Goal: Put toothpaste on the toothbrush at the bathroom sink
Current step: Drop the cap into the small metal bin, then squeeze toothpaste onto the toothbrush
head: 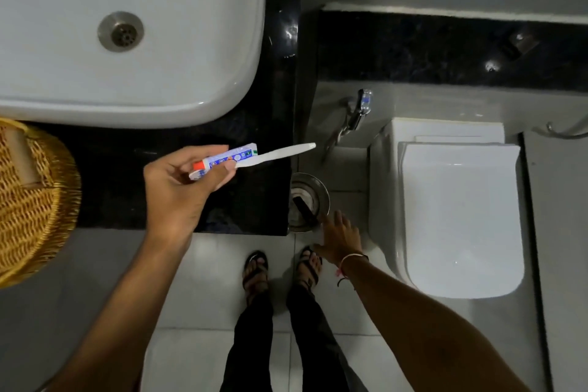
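One white plastic toothbrush and one small white toothpaste tube with blue print and a red-orange cap are held together in the left hand, above the front edge of the black polished stone counter. The left fingers are curled and clamped on both items, thumb pressing on top; the handle of the toothbrush sticks out to the right, past the counter's edge, and its bristle end is hidden inside the hand. The tube's cap end points left into the palm.

One white ceramic basin with one round metal drain sits on the counter behind the hand. One woven wicker basket rests at the counter's left end.

The right hand reaches low with fingers spread apart, holding nothing, just beside one round steel bin on the floor. Thread bracelets circle that wrist.

One white toilet with closed lid stands to the right, with one chrome spray tap on the wall beside it. Two feet in black sandals stand on pale floor tiles.
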A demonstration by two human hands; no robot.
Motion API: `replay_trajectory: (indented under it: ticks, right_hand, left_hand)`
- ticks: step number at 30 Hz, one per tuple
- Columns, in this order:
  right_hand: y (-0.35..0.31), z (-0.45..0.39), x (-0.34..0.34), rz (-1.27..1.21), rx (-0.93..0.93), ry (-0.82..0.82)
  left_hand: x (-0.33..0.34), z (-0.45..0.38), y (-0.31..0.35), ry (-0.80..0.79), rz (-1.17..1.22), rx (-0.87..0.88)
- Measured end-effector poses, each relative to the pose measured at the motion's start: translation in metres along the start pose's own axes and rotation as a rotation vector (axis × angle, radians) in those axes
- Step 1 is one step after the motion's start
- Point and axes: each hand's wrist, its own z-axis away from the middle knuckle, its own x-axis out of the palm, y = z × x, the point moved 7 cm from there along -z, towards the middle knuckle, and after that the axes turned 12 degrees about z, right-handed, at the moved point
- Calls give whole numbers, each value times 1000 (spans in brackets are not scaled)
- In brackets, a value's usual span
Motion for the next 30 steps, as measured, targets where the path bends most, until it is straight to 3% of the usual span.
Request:
replay_trajectory:
  ticks: [4,13,21,24,27,30]
  right_hand:
    - [9,6,10,157,-22,14]
    - [6,23,-13,163,-25,102]
    - [-17,105,-173,-226,-63,554]
    - [-44,151,-234,-487,-272,694]
    - [-88,184,-276,-601,-505,549]
    - [-135,199,-299,-549,-607,438]
  left_hand:
    - [0,1,-8,9,-4,-21]
    - [6,10,0,-68,9,-11]
    - [-8,25,49,-89,-95,-12]
    - [-23,27,79,-112,-144,-2]
    - [-39,21,114,-150,-199,47]
    - [-66,16,143,-159,-205,44]
